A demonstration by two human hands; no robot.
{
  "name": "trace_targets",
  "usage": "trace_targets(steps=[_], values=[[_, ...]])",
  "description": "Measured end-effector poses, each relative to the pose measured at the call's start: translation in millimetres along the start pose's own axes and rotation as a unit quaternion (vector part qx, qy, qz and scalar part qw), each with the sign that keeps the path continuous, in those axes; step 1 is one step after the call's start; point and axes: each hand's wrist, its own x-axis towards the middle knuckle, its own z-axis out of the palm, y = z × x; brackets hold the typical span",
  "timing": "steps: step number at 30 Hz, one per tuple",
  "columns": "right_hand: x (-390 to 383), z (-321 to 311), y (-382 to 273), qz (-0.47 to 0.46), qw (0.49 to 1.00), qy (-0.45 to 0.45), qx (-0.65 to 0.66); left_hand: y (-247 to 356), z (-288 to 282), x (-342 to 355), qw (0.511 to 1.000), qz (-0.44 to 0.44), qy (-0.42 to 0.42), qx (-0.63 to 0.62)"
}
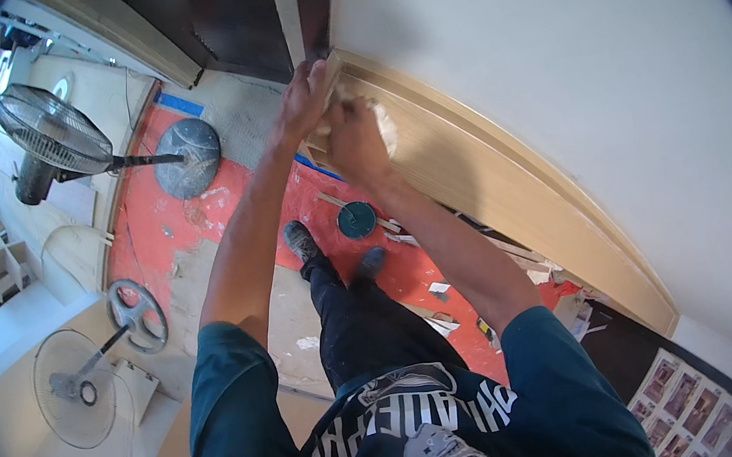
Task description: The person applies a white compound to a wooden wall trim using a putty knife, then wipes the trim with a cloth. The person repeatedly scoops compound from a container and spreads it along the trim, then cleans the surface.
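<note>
A long light-wood shelf (pixel 470 178) runs along the white wall, from the far corner toward the lower right. My right hand (pixel 359 141) is closed on a crumpled white cloth (pixel 386 127) and presses it against the wood near the shelf's far end. Just left of it, my left hand (pixel 305 102) grips the end of the shelf by the dark door frame, its fingers bent and partly hidden. Both arms reach up and forward.
Below stands a dark-green round tub (pixel 357 219) with a wooden stick across it, on a stained red floor covering (pixel 289 206). Two standing fans, a black one (pixel 57 130) and a white one (pixel 77 387), are at left. Scraps lie under the shelf.
</note>
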Motion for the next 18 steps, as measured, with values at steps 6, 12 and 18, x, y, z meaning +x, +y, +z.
trace_targets(steps=[6, 12, 18], values=[[-97, -46, -51, -0.053, 0.937, -0.307, 0.158, -22, -11, 0, 0.991, 0.04, 0.124, 0.004], [-162, -115, -3, 0.273, 0.722, -0.116, 0.625, 60, -2, -136, 0.983, 0.139, 0.026, -0.118], [-153, -182, 4, 0.271, 0.553, -0.008, 0.788, 136, 15, -174, 0.947, -0.013, -0.261, -0.187]])
